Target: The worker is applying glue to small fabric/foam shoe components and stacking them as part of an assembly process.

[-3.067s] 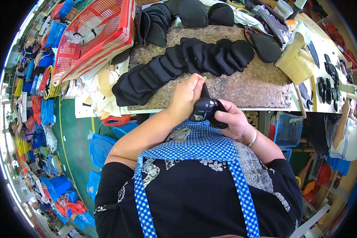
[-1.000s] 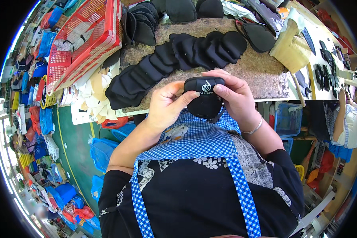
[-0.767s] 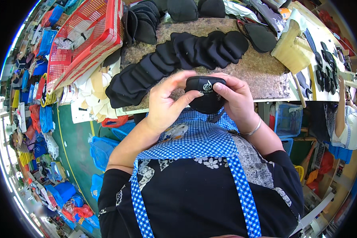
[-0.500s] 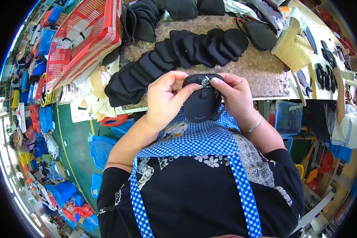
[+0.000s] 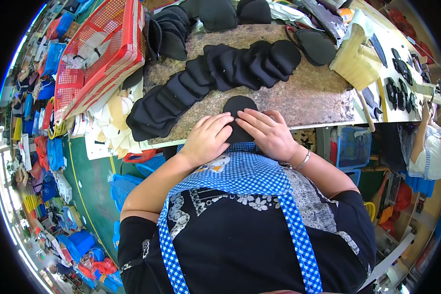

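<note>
A black pad with a rounded far end shows its plain, dark face at the near edge of the table, right in front of my body. My left hand grips its left side, fingers bent over the top. On the other side my right hand holds it with longer, straighter fingers across the face. Both thumbs are hidden. The pad's near end lies between my hands, over the blue checked apron. Beyond my hands, a long overlapping row of similar black pads curves across the worktable.
A stone-like board covers the worktable. Left of it stand a red plastic basket and pale cut scraps. More black pieces lie at the back. A yellowish block stands right, and another person works farther right.
The pad was held up with its printed, strapped face showing; now its plain face is up and it is lower, at the table edge. My fingers have moved on top of it.
</note>
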`<state>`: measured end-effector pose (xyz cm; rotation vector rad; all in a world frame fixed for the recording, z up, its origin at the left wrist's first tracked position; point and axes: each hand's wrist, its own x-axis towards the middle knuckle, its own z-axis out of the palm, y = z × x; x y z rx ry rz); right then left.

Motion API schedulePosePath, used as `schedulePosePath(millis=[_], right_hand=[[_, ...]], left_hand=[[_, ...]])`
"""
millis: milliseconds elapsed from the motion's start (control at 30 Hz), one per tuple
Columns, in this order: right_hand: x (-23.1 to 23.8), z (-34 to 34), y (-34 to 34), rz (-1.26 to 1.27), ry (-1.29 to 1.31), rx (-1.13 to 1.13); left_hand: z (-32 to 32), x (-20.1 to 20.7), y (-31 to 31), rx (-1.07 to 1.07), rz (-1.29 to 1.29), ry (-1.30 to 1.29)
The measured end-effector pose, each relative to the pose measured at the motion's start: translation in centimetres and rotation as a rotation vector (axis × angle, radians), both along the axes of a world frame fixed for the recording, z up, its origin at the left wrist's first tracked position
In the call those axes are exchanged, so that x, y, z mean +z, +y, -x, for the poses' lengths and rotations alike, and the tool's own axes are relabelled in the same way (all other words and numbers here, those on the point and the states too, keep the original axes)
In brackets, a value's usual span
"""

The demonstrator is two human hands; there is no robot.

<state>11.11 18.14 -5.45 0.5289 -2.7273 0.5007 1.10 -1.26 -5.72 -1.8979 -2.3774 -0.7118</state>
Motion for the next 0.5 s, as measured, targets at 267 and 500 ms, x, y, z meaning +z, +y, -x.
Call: schedulePosePath(millis=[267, 500], right_hand=[[3.4, 2.2, 4.2, 0.069, 0.454, -0.232], [-0.6, 6.8, 8.6, 0.169, 0.100, -0.283]], left_hand=[[0.7, 3.6, 1.5, 0.160, -0.645, 0.027], [1.8, 4.5, 11.3, 0.028, -0.283, 0.073]])
